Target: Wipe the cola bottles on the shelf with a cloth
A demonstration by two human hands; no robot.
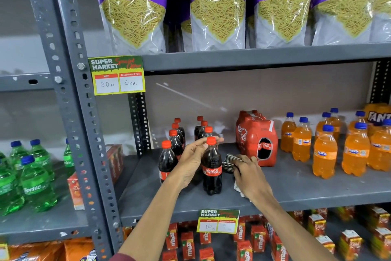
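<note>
Several small cola bottles with red caps stand in two rows on the grey middle shelf (296, 189). The front right cola bottle (212, 173) stands upright nearest the shelf edge. My left hand (193, 158) touches its neck and red cap with thumb and fingertips. To the right of that bottle my right hand (249, 173) rests on the shelf, closed around a checked cloth (229, 162) that sticks out toward the bottle. Another front cola bottle (166, 160) stands to the left, partly behind my left wrist.
A red shrink-wrapped cola pack (255, 136) stands just behind my right hand. Orange Fanta bottles (324, 155) fill the right of the shelf. Green Sprite bottles (31, 178) are in the left bay. Snack bags (218, 7) sit above, juice cartons (241, 239) below.
</note>
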